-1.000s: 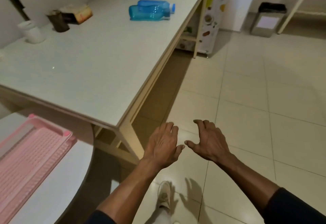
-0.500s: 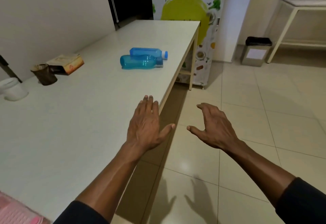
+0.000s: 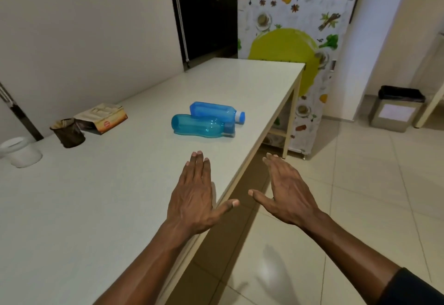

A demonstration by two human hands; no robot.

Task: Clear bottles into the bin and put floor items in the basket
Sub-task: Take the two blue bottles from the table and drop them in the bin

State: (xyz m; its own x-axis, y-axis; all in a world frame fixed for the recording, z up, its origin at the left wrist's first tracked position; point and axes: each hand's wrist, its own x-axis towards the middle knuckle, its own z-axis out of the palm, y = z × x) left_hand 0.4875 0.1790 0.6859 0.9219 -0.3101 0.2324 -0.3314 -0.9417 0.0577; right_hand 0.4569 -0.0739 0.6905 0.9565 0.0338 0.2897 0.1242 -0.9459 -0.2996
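Note:
Two blue plastic bottles lie side by side on the white table (image 3: pixel 120 196): a teal bottle (image 3: pixel 199 127) in front and a darker blue bottle with a white cap (image 3: pixel 213 112) behind it. My left hand (image 3: pixel 194 196) hovers over the table's right edge, fingers extended, a short way short of the bottles. My right hand (image 3: pixel 286 189) is beside it over the floor, fingers spread. Both hands hold nothing. A small grey bin with a black liner (image 3: pixel 397 110) stands on the floor at the far right.
On the table's left side stand a white cup (image 3: pixel 21 152), a dark brown cup (image 3: pixel 68 133) and a cardboard box (image 3: pixel 105 118). A fridge with a vegetable print (image 3: pixel 295 40) stands behind the table's far end. Beige tiled floor (image 3: pixel 360 196) stretches to the right.
The view has lifted and moved closer to the bottles. Both hands have risen and reached forward, the left now over the table. The pink basket has left the view.

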